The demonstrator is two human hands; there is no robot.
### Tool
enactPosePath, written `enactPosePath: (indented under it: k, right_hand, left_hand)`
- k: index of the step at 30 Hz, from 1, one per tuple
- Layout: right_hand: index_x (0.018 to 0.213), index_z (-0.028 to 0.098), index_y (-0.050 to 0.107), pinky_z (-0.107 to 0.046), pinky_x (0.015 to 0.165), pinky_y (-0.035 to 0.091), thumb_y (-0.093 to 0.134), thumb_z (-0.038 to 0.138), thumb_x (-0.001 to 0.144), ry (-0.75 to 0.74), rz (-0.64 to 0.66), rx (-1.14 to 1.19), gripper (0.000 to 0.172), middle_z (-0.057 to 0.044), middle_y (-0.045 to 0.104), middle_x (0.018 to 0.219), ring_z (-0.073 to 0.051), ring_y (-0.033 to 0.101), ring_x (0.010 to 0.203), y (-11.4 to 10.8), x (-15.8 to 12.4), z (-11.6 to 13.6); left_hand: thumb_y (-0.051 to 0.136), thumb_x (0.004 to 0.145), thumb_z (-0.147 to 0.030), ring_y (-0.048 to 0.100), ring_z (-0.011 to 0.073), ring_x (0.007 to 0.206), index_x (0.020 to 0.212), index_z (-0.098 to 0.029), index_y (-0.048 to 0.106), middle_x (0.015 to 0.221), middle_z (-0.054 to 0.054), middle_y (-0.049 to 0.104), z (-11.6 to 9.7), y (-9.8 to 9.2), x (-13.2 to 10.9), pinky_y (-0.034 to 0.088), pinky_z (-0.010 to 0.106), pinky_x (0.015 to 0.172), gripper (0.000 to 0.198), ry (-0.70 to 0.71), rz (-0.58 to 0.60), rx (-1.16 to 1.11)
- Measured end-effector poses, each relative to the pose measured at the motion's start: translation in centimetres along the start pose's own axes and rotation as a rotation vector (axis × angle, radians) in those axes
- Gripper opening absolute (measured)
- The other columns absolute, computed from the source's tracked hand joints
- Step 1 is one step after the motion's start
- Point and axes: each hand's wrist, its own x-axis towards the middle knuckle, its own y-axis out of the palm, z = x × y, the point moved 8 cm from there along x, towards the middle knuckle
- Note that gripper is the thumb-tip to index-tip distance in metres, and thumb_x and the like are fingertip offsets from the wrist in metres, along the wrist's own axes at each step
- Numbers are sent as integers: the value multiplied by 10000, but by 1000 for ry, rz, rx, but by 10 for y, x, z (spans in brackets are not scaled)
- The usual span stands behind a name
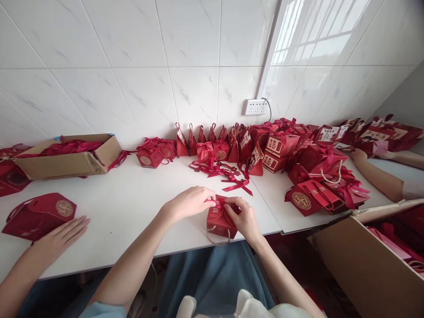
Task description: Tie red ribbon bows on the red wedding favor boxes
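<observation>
Close in front of me, a small red gift box (pixel 221 229) with a rope handle sits near the table's front edge. Above its lid my left hand (pixel 194 202) pinches a red ribbon (pixel 212 202). On the lid's right side my right hand (pixel 243 218) has its thumb and fingers closed at the ribbon, its grip partly hidden. The rope handle (pixel 217 242) hangs over the box's front side. Loose red ribbons (pixel 236 179) lie on the white table (pixel 142 207) just behind the box.
A cardboard tray of ribbons (pixel 69 161) stands back left. Red boxes (pixel 276 152) line the wall and pile up rightward. At left, another person's hand (pixel 64 232) touches a red box (pixel 41 214); another person's arm (pixel 377 172) reaches in at right. A large carton (pixel 367 260) stands front right.
</observation>
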Motion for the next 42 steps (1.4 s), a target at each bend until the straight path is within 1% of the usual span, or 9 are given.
enactPosePath:
  k: [3,8,14,18,23,28,36,39,42]
  right_hand:
    - [857,231,665,-394,796,465,536,290,818,-5,9,-2,148,-53,697,877,-220,614,837,1,-1,0]
    - [851,239,652,-394,790,468,513,285,833,-17,32,-6,148,-51,692,882,-224,605,855,2,-1,-1]
    - [726,230,613,-368,739,471,510,296,824,-45,12,-22,157,-43,653,765,-216,588,774,1,-1,0]
    - [708,226,614,-375,758,468,512,299,826,-39,19,3,172,-45,651,764,-218,587,784,0,-1,0]
    - [747,236,651,-381,788,480,535,312,822,-22,16,90,157,-54,683,832,-228,607,848,0,-1,-1]
    - [753,233,664,-385,777,493,558,344,809,12,-13,150,163,-60,697,846,-236,618,855,0,-1,-5]
    - [792,207,646,-369,748,497,596,369,776,120,-67,219,171,-62,684,828,-220,622,810,1,-6,-15]
    - [774,204,608,-337,683,498,616,392,766,172,-83,248,189,-44,672,787,-191,612,718,1,-7,-16]
    - [755,206,588,-333,679,490,609,399,770,162,-93,227,195,-45,672,803,-184,603,707,1,-8,-14]
  left_hand:
    - [445,844,-272,559,207,773,762,-281,651,867,12,632,-10,-2,5,369,305,711,222,79,-32,-10]
    - [417,861,-211,552,199,791,807,-291,684,922,33,594,-25,-2,14,384,308,744,284,197,-34,36]
    - [425,833,-130,580,189,844,864,-259,689,933,24,616,-38,6,32,410,290,746,296,309,76,-34]
    - [486,814,-181,593,179,855,876,-216,674,934,17,642,-29,13,48,427,269,748,201,291,117,-127]
    - [500,793,-247,575,156,727,864,-182,635,805,8,630,0,27,60,447,265,698,166,207,39,-243]
    - [477,782,-199,569,158,791,903,-189,586,863,6,614,15,38,49,460,280,760,163,196,-49,-279]
    - [465,798,-137,560,164,852,756,-179,582,903,45,566,9,40,17,457,277,800,131,281,-210,-175]
    - [501,810,-193,556,166,876,734,-173,570,924,51,553,11,43,11,458,276,812,105,260,-227,-246]
    - [522,835,-287,559,169,895,715,-174,571,929,48,552,17,47,8,452,284,832,173,209,-262,-337]
